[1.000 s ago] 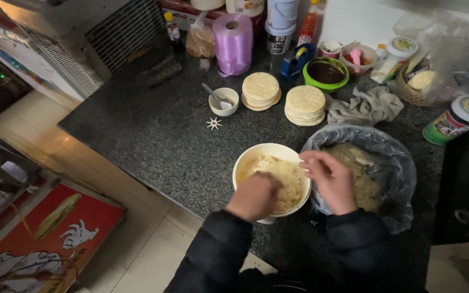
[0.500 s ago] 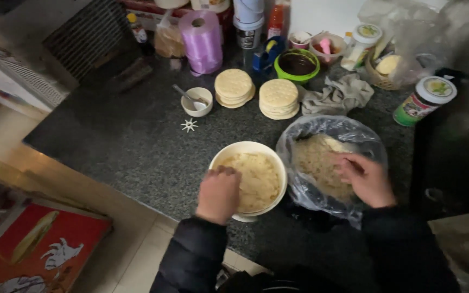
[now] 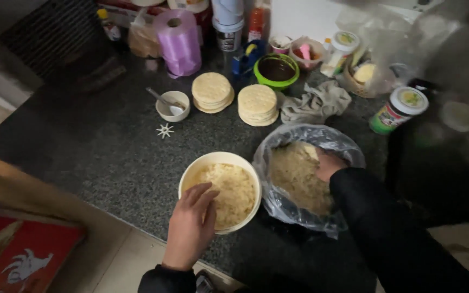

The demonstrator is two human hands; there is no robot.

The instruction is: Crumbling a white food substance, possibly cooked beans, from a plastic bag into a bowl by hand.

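Note:
A cream bowl [image 3: 213,161] of pale shredded filling [image 3: 233,191] stands on the dark granite counter [image 3: 99,157]. My left hand [image 3: 191,223] rests on its near rim, fingers spread and touching the filling. To its right, a bowl lined with a clear plastic bag [image 3: 278,198] holds more of the same mix [image 3: 294,173]. My right hand [image 3: 328,164] is pushed down into that mix, its fingers buried, so its grip is hidden. Two stacks of round flat dough discs [image 3: 211,91] [image 3: 257,103] lie behind the bowls.
A small white cup with a spoon [image 3: 172,106], a star-shaped cutter [image 3: 165,130], a grey cloth [image 3: 315,103], a green bowl of dark sauce [image 3: 277,69], a pink roll [image 3: 179,42], jars and bottles crowd the back. A green-lidded can [image 3: 400,109] stands right. The counter edge runs lower left.
My right hand has left the cream bowl and gone down into the bag-lined bowl. My left hand has slid to the cream bowl's near rim. The camera has come closer.

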